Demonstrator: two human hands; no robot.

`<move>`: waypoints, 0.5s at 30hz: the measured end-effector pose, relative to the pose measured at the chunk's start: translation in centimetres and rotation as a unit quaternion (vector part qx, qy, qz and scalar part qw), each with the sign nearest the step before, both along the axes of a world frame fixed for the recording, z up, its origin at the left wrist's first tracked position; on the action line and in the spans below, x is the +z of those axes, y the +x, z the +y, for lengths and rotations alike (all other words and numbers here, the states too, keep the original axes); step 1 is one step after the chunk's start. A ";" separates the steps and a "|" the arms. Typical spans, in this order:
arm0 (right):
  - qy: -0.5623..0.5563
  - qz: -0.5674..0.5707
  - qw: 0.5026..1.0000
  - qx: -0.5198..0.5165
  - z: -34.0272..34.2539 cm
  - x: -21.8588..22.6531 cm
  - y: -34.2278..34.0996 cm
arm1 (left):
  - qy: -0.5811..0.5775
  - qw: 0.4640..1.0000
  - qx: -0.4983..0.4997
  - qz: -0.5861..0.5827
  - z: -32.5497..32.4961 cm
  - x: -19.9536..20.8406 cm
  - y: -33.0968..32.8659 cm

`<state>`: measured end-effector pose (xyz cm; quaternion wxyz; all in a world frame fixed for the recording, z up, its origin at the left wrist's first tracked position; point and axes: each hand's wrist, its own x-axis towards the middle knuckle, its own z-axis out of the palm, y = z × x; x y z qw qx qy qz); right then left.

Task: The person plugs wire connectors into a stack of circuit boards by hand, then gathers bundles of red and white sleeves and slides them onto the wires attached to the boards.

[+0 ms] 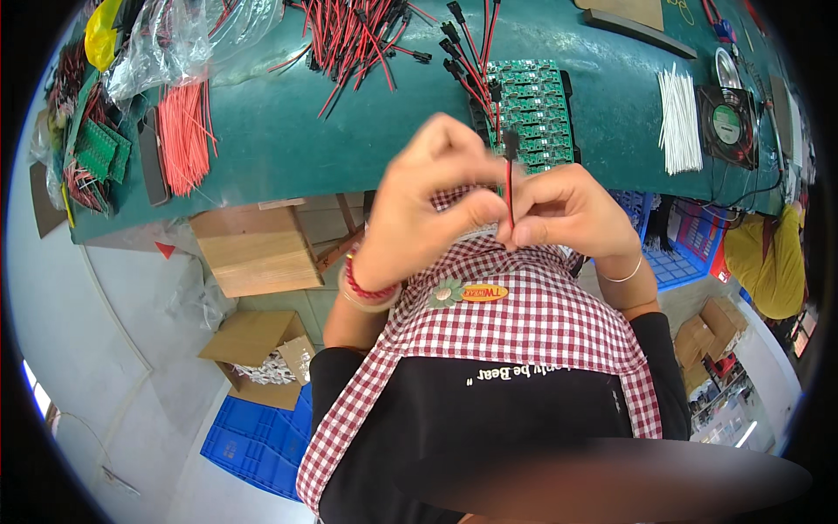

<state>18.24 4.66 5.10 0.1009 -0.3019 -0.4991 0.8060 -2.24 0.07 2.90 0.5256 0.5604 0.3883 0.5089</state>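
Observation:
A red-and-black wire with a black plug (511,147) stands upright between my hands, in front of my checked apron. My right hand (572,210) is closed in a pinch on the wire's lower part, thumb and forefinger together. My left hand (428,196) is smeared by motion, with its curled fingers and thumb close beside the same wire. Whether they grip it, I cannot tell. Just beyond the hands lies a panel of green circuit boards (532,105) on the table. Several red-and-black plug wires (471,65) stand along the panel's left side.
The green table (262,113) carries a heap of plug wires (358,39), a bundle of red wires (184,135), white wires (679,122) and a black fan (729,127). Below are a wooden stool (253,249), an open carton (262,354) and a blue crate (262,437).

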 end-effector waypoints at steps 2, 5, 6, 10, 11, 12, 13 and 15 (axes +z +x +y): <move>-0.026 0.070 0.996 -0.043 -0.2 -0.1 0.3 | -0.093 0.980 0.155 0.086 1.8 0.9 -1.0; -0.007 0.038 0.997 -0.074 0.3 0.4 0.5 | 0.012 0.863 0.370 0.343 6.1 -2.6 -3.5; 0.022 0.031 0.994 -0.107 0.5 0.2 0.5 | 0.019 0.826 0.382 0.414 7.2 -3.4 -4.1; 0.088 -0.023 0.977 -0.191 0.9 -1.3 0.9 | -0.056 0.726 0.356 0.586 9.6 -4.4 -4.1; 0.124 -0.011 0.971 -0.204 1.1 -1.5 0.8 | -0.084 0.731 0.352 0.578 9.8 -4.3 -4.5; 0.123 -0.013 0.971 -0.205 1.3 -1.9 0.8 | -0.110 0.737 0.346 0.569 10.0 -4.4 -4.8; 0.241 -0.067 0.948 -0.196 1.4 -2.2 0.8 | -0.077 0.759 0.354 0.540 9.9 -4.5 -5.3; 0.375 -0.132 0.899 -0.185 1.3 -3.1 0.4 | -0.061 0.816 0.361 0.447 9.1 -4.1 -5.8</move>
